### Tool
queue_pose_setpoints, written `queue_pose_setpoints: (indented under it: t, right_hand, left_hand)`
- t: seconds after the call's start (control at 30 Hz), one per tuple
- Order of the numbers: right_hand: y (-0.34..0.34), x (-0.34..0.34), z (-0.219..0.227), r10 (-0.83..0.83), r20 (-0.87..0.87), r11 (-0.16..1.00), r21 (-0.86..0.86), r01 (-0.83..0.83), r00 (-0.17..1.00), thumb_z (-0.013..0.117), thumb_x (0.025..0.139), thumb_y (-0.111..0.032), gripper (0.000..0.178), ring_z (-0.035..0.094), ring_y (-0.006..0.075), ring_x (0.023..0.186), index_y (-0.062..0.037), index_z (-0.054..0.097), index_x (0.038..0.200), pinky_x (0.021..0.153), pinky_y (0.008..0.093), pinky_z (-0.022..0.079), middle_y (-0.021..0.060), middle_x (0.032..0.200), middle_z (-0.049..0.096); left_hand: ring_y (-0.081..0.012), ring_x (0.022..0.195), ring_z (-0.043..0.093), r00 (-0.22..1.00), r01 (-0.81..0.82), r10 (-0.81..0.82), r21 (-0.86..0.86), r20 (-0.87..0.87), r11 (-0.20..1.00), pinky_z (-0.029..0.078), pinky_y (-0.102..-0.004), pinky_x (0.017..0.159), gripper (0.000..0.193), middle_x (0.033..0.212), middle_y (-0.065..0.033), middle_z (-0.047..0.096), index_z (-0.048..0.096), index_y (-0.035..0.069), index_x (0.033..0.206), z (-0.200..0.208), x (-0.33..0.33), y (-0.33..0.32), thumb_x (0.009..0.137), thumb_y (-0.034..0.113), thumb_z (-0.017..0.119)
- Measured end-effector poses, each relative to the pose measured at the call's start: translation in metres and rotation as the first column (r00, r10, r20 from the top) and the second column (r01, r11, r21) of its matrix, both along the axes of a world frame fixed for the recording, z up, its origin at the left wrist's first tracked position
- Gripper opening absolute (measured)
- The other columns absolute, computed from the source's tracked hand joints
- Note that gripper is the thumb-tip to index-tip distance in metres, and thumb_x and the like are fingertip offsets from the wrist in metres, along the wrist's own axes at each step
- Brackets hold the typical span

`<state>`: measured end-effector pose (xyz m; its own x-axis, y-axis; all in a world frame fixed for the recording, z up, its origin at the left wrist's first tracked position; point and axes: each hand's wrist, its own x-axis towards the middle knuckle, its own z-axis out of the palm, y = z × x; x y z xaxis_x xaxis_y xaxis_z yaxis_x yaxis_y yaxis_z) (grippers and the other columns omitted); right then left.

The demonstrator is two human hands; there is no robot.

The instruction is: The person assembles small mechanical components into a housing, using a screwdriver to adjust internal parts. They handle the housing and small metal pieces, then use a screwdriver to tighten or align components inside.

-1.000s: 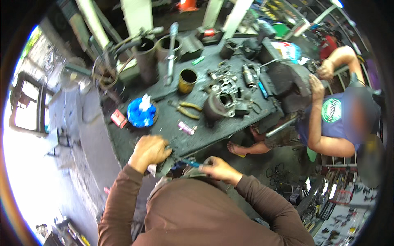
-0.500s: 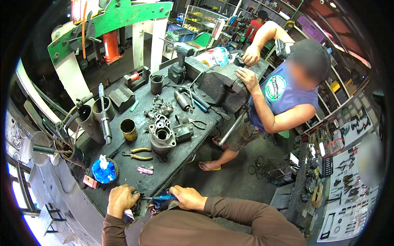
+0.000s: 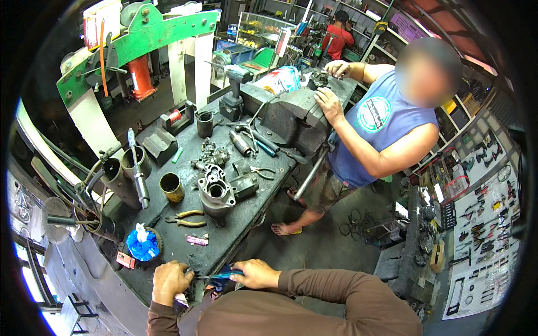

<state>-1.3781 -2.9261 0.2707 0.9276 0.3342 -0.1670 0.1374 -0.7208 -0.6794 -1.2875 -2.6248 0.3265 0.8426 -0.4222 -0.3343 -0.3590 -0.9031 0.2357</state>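
At the near corner of the dark workbench [image 3: 168,221], my right hand [image 3: 258,273] is wrapped round the blue handle of a screwdriver [image 3: 225,275]. Its thin metal shaft points left, toward my left hand [image 3: 170,281]. The left fingers are bent and pressed together at the bench edge, over a small dark part that I cannot make out. Just beyond my left hand lie a red-and-white small box [image 3: 125,260] and a blue plastic bag [image 3: 142,245] in a round container. A pink packet [image 3: 197,239] and yellow-handled pliers [image 3: 186,218] lie farther in.
A metal housing [image 3: 216,196], an open can [image 3: 172,187] and a cordless drill [image 3: 233,92] stand on the bench. A large vise [image 3: 294,115] is fixed at its far right. A co-worker [image 3: 381,123] in a blue sleeveless shirt works beside it. A green-and-white press frame [image 3: 140,39] rises at far left.
My view has shifted slightly. My hands stay together at the bench corner, screwdriver still in the right. The co-worker has straightened up, and one of their hands has lowered near the vise.
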Motion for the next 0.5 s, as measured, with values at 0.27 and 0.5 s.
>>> queue_pose_setpoints:
  t: [0.27, 0.5]
  right_hand:
    - [-0.015, 0.001, -0.008, 0.262, 0.146, 0.962, -0.12, -0.246, 0.954, 0.072, 0.093, -0.017, 0.034, 0.071, 0.0483, 0.101, -0.0021, 0.058, 0.12, 0.085, 0.0565, 0.057, 0.0226, 0.112, 0.065]
    - [-0.002, 0.013, -0.01, -0.059, -0.836, 0.854, 0.24, 0.462, 0.545, 0.069, 0.107, -0.044, 0.046, 0.064, 0.0226, 0.072, 0.0017, 0.069, 0.108, 0.067, 0.0393, 0.052, 0.0109, 0.083, 0.069]
  left_hand:
    - [-0.0392, 0.1, 0.076, 1.0, 0.02, -0.02, 0.011, -0.009, 1.0, 0.06, -0.0522, 0.088, 0.039, 0.103, -0.0185, 0.08, 0.087, 0.016, 0.108, 0.0, 0.003, 0.0, 0.088, 0.047, 0.076]
    - [-0.039, 0.1, 0.076, 0.999, 0.035, -0.035, 0.016, 0.001, 0.999, 0.06, -0.0514, 0.088, 0.04, 0.105, -0.0184, 0.08, 0.087, 0.016, 0.109, 0.001, 0.0, 0.002, 0.089, 0.049, 0.074]
